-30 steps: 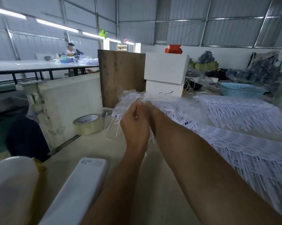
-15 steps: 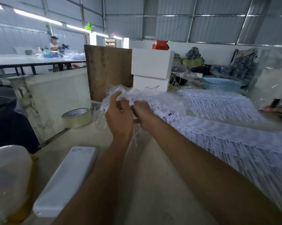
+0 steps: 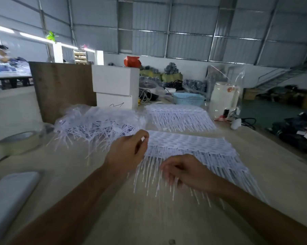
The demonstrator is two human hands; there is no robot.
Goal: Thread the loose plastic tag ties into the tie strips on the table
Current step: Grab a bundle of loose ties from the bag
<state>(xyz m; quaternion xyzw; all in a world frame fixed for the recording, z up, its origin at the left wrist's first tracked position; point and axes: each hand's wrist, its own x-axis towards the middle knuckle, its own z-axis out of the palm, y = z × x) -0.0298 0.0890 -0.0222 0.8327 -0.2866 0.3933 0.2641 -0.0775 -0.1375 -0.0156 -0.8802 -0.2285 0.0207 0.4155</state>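
My left hand [image 3: 127,152] sits at the left end of the near tie strip [image 3: 190,147], fingers curled, thumb and forefinger pinching a small white piece at the strip's corner; I cannot tell if that piece is a loose tie or part of the strip itself. My right hand [image 3: 182,171] lies lower on the same strip, over its hanging white tails, fingers loosely curled; it is blurred, and I cannot tell whether it grips any of them. The strip lies flat on the counter [image 3: 113,200], its tails pointing toward me. A second tie strip [image 3: 179,115] lies farther back, apart from the first. To the left of both, the heap of loose tag ties [image 3: 96,124] rests in crumpled clear plastic, ties sticking out in all directions. A roll of tape [image 3: 20,143] stands at the counter's left edge. Behind the heap are a brown board [image 3: 62,89] and two stacked white boxes [image 3: 115,87], with a blue basket [image 3: 188,99] to their right.
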